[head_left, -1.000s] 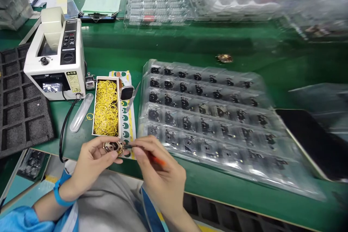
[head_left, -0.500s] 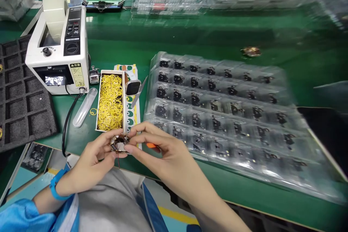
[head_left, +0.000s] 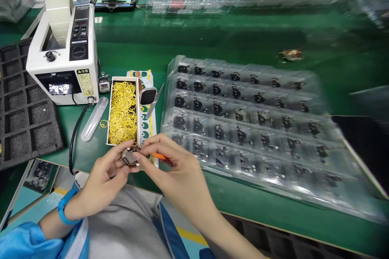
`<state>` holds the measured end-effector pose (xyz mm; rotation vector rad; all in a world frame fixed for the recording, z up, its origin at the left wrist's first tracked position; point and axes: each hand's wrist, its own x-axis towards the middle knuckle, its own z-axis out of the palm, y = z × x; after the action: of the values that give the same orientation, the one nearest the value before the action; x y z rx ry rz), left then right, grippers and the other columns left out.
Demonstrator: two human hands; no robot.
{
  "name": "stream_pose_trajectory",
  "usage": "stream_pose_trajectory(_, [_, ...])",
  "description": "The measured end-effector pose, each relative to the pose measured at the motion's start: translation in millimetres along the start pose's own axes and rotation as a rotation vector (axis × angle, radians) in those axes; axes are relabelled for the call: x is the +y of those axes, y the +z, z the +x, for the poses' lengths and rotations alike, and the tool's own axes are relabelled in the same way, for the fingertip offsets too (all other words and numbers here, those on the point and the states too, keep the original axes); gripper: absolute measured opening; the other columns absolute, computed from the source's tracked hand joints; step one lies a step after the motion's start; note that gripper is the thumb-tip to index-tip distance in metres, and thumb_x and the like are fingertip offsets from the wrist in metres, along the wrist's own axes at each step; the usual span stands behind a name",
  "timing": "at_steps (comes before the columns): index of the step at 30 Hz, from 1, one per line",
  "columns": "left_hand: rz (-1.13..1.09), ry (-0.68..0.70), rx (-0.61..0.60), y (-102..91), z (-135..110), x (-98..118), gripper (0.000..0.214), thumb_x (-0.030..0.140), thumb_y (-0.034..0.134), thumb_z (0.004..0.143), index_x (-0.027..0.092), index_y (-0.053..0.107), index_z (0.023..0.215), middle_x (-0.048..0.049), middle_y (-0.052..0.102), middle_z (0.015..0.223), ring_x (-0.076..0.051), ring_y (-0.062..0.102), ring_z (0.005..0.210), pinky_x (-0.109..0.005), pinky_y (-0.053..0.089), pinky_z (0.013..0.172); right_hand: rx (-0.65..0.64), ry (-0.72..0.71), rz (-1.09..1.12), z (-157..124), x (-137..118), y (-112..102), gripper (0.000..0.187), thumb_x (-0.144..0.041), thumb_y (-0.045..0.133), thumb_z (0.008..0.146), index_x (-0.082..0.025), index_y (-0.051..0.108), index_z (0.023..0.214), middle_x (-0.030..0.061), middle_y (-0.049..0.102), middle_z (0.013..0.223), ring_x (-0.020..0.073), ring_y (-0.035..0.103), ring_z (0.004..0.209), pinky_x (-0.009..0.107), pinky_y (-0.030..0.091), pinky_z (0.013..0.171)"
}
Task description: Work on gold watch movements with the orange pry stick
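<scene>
My left hand [head_left: 111, 174] is closed around the edge of a small round electronic assembly [head_left: 129, 157]. The assembly has a coppery rim, a grey square piece in its middle and a thin red wire hanging below. At its right side, the thumb and fingers of my right hand [head_left: 173, 162] pinch close together against the assembly. An orange stick-like tool [head_left: 159, 156] is tucked between the fingers of that hand, its ends mostly hidden. Just beyond both hands stands a white box [head_left: 138, 121] of yellow ring-shaped pieces [head_left: 122, 113].
A large clear tray [head_left: 243, 182] of black parts fills the right. At left are a white tape dispenser [head_left: 63, 64], a black foam tray [head_left: 42, 129] and a clear plastic strip [head_left: 94, 119]. Another coppery assembly [head_left: 291, 54] lies at the back right.
My right thumb has moved left onto the assembly's face, and the grey square piece now shows nearer its middle. The orange tool has shifted left with the hand.
</scene>
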<state>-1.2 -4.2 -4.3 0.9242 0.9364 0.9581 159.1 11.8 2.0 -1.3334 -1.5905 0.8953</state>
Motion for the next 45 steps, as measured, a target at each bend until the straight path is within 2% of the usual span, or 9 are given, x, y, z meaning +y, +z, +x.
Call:
stream_pose_trajectory(8, [0.074,-0.001,0.12,3.0,1,-2,0.039,0.024,0.07,0.085,0.018,0.07,0.124,-0.0026,0.073,0.076,-0.019,0.073,0.079,-0.035,0.065,0.083,0.036,-0.072,-0.065,-1,0,8,0.017,-0.013,0.064,0.086,-0.021,0.063,0.071,0.0015,0.065,0.078,0.0164,0.066,0.074,0.028,0.053,0.065])
stream_pose_trajectory(15, [0.023,0.017,0.312,11.0,10,-11,0.032,0.037,0.078,0.079,0.013,0.073,0.1,-0.0089,0.079,0.087,-0.02,0.075,0.073,-0.03,0.066,0.066,0.166,-0.205,-0.308,-9,3,15,0.008,-0.018,0.064,0.09,-0.022,0.058,0.088,0.0045,0.066,0.086,0.019,0.066,0.079,0.028,0.05,0.061])
stream_pose_trajectory(18, [0.001,0.046,0.313,10.8,11,-13,0.031,0.037,0.079,0.078,0.014,0.074,0.096,-0.0087,0.08,0.088,-0.019,0.075,0.069,-0.029,0.066,0.063,0.096,-0.213,-0.322,-9,4,13,0.005,-0.018,0.061,0.092,-0.022,0.058,0.094,0.0054,0.065,0.089,0.0196,0.066,0.08,0.03,0.052,0.065])
stream_pose_trajectory(22, [-0.002,0.072,0.268,6.1,10,-14,0.028,0.037,0.079,0.079,0.014,0.074,0.095,-0.0069,0.08,0.085,-0.015,0.074,0.061,-0.023,0.064,0.06,0.023,-0.246,-0.302,-4,4,11,0.013,-0.015,0.055,0.094,-0.022,0.053,0.084,0.0041,0.06,0.084,0.0189,0.063,0.076,0.029,0.05,0.063])
stream_pose_trajectory(29, [-0.092,0.044,0.252,-2.7,14,-11,0.039,0.042,0.082,0.076,0.016,0.071,0.103,-0.0048,0.077,0.084,-0.016,0.074,0.073,-0.02,0.062,0.058,0.011,-0.239,-0.223,2,-1,8,0.008,-0.019,0.06,0.095,-0.022,0.056,0.089,0.002,0.061,0.083,0.016,0.061,0.074,0.027,0.048,0.061])
stream_pose_trajectory(34, [-0.196,0.02,0.315,-7.5,16,-9,0.035,0.035,0.089,0.07,0.019,0.068,0.094,0.0031,0.07,0.082,-0.01,0.069,0.063,-0.02,0.061,0.062,0.097,-0.225,-0.17,-3,-8,0,0.006,-0.018,0.058,0.096,-0.022,0.057,0.092,0.0013,0.06,0.084,0.0144,0.06,0.074,0.025,0.046,0.058])
stream_pose_trajectory(38, [-0.186,-0.034,0.28,-8.5,12,-2,0.037,0.037,0.088,0.071,0.017,0.07,0.097,0.0007,0.07,0.082,-0.011,0.068,0.07,-0.02,0.058,0.068,0.169,-0.329,-0.197,-17,-7,0,0.009,-0.012,0.057,0.094,-0.021,0.058,0.091,0.0025,0.06,0.081,0.0152,0.06,0.072,0.027,0.047,0.057])
stream_pose_trajectory(42, [-0.121,-0.023,0.314,-8.6,9,1,0.026,0.031,0.088,0.069,0.014,0.069,0.076,0.0011,0.067,0.072,-0.008,0.06,0.066,-0.015,0.051,0.062,0.295,-0.522,-0.397,-39,-8,7,0.012,-0.014,0.06,0.093,-0.023,0.066,0.093,0.0028,0.065,0.077,0.0148,0.058,0.062,0.028,0.047,0.054])
stream_pose_trajectory(45, [-0.129,-0.027,0.32,-7.1,8,0,0.027,0.027,0.087,0.068,0.014,0.063,0.071,0.0027,0.065,0.065,-0.006,0.056,0.058,-0.013,0.047,0.054,0.328,-0.699,-0.521,-47,-10,15,0.017,-0.012,0.06,0.093,-0.026,0.071,0.095,0.0013,0.07,0.076,0.0132,0.055,0.055,0.028,0.044,0.051])
